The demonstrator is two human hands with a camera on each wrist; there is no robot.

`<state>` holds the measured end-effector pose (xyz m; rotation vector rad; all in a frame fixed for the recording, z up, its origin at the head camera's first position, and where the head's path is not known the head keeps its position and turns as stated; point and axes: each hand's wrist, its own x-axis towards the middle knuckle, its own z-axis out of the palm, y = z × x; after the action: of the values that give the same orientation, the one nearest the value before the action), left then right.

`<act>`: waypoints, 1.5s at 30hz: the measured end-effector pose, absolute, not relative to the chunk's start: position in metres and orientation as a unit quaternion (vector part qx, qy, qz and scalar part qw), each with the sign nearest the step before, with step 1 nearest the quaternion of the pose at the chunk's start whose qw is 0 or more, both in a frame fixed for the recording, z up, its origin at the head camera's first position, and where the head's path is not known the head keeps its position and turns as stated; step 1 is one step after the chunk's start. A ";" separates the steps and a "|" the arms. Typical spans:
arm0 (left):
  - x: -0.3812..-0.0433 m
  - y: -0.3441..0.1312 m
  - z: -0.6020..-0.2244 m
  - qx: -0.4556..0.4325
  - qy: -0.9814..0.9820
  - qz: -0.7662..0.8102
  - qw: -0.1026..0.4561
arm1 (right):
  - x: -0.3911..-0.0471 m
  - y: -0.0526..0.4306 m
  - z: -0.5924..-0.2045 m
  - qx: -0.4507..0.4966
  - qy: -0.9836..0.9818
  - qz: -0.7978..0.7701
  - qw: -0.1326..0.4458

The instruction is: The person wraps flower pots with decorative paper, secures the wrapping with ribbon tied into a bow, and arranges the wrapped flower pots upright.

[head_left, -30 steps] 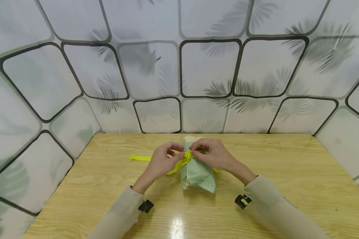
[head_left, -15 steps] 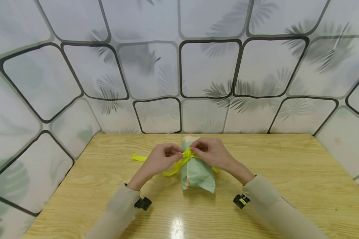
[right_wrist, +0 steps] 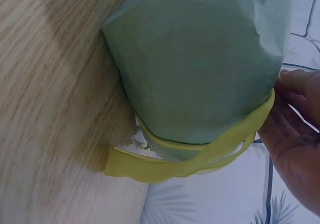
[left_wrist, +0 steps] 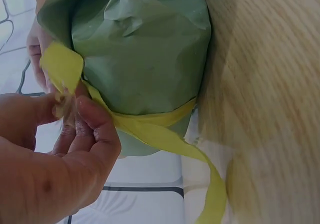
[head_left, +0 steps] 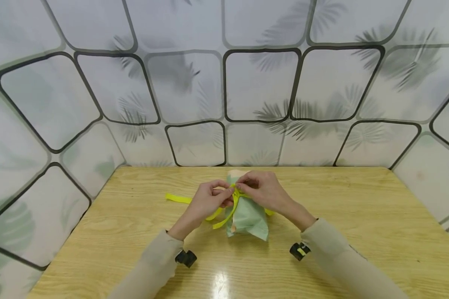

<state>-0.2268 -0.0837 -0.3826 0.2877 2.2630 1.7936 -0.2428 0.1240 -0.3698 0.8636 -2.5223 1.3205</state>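
A bundle wrapped in pale green paper (head_left: pixel 250 220) lies on the wooden table, with a yellow ribbon (head_left: pixel 235 207) around its middle. At the ribbon's crossing on top, my left hand (head_left: pixel 208 199) pinches yellow ribbon between thumb and fingers, as the left wrist view also shows. Close against it, my right hand (head_left: pixel 263 191) pinches the ribbon from the other side; its fingertips are partly hidden behind the bundle in the right wrist view. One ribbon tail (head_left: pixel 177 198) stretches left on the table, and another hangs toward the front. A loose end (right_wrist: pixel 135 164) shows on the right side.
The wooden table (head_left: pixel 116 245) reaches back to a patterned curtain (head_left: pixel 262 87), which also closes off the sides. Each sleeve cuff carries a small black camera, one left (head_left: pixel 186 258) and one right (head_left: pixel 300 251).
My left hand drew a little left, then came back right to the crossing. A ribbon tail now hangs down along the bundle's front left side. My right hand has barely shifted.
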 end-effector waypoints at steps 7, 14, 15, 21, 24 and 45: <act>-0.227 -0.082 -0.384 0.066 0.763 0.630 0.129 | -0.236 0.127 -0.365 0.345 -0.825 0.426 0.140; -0.226 -0.081 -0.383 0.051 0.759 0.637 0.126 | -0.217 0.123 -0.352 0.350 -0.867 0.331 0.130; -0.226 -0.081 -0.383 0.051 0.759 0.637 0.124 | -0.214 0.121 -0.351 0.336 -0.880 0.318 0.109; -0.224 -0.081 -0.382 0.056 0.754 0.642 0.128 | -0.209 0.115 -0.351 0.285 -0.915 0.283 0.028; -0.224 -0.080 -0.382 0.058 0.748 0.647 0.137 | -0.210 0.117 -0.352 0.268 -0.913 0.307 0.017; -0.227 -0.079 -0.398 0.005 0.575 0.799 0.173 | -0.199 0.158 -0.361 0.252 -0.901 0.351 0.040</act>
<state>-0.2270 -0.0786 -0.3983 0.0144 1.6318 2.2666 -0.1989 0.1577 -0.3611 0.7733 -2.7595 1.0756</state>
